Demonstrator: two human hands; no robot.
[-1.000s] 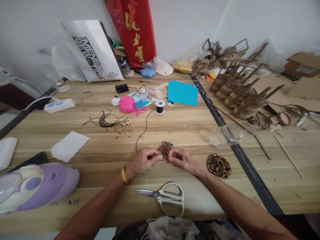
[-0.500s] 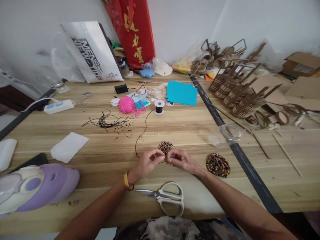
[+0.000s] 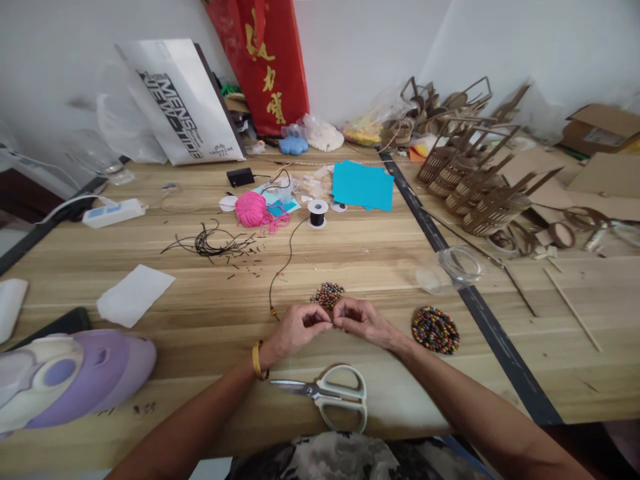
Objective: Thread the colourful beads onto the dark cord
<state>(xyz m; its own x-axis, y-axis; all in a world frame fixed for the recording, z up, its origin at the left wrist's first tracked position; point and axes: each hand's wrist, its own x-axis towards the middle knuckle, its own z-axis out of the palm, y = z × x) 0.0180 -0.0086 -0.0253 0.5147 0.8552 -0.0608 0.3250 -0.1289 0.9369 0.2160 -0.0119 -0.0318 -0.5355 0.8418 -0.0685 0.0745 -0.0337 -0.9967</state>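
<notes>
My left hand [image 3: 300,327], with a gold bracelet [image 3: 258,360] at its wrist, is closed in a pinch on a thin black cord [image 3: 291,248]. The cord runs from a white spool [image 3: 317,215] down under that hand, with a few small beads [image 3: 273,311] strung on it. Fingertip to fingertip with it, my right hand [image 3: 364,321] is pinched shut; whatever it grips is too small to make out. Just beyond both hands lies a little pile of multicoloured beads [image 3: 327,293]. Scissors with pale handles [image 3: 343,399] rest on the near side.
Right of my right forearm sits a larger round heap of beads [image 3: 435,330]. A clear plastic container [image 3: 453,268] is behind it. Cut black cords [image 3: 207,241], pink yarn [image 3: 251,210] and blue sheets [image 3: 363,185] lie farther back. A purple-and-white device [image 3: 90,373] stands at left.
Both hands' fingertips have come closer together, and the left thumb and forefinger have closed up. The view has shifted slightly; the other things stay where they were.
</notes>
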